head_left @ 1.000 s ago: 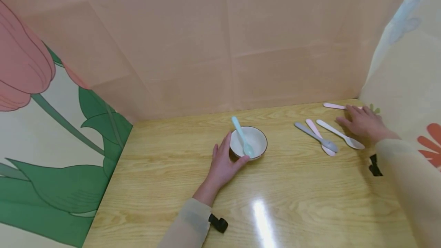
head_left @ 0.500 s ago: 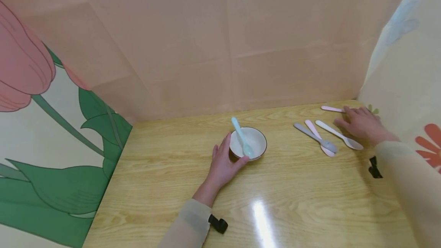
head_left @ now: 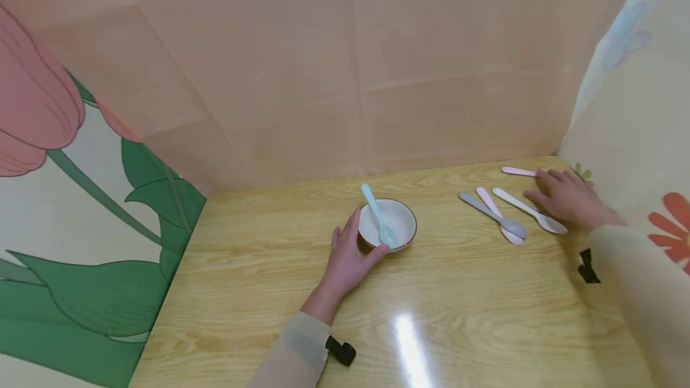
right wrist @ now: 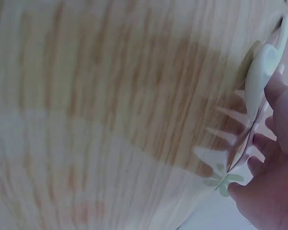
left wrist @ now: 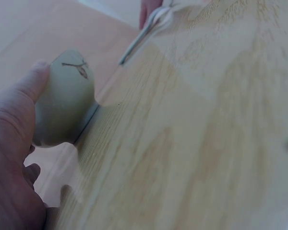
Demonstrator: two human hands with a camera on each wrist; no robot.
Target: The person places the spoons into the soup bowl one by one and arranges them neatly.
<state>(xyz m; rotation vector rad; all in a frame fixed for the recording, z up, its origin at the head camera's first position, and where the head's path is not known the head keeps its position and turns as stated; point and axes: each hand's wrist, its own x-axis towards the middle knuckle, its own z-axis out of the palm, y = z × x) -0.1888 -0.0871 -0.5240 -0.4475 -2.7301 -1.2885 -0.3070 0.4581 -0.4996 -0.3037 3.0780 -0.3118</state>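
Left hand [head_left: 347, 254] cupped round bowl [head_left: 398, 221] at table [head_left: 269, 292] centre, blue spoon [head_left: 379, 221] inside; right hand [head_left: 567, 199] fingers flat over pink spoon [head_left: 518, 170] by far edge. Best pinch handle, lift clear of white spoon [head_left: 529, 211]

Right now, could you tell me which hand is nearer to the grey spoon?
The right hand. It rests on the table just right of the grey spoon, with a white spoon between them. The left hand is farther off to the left, cupping the white bowl.
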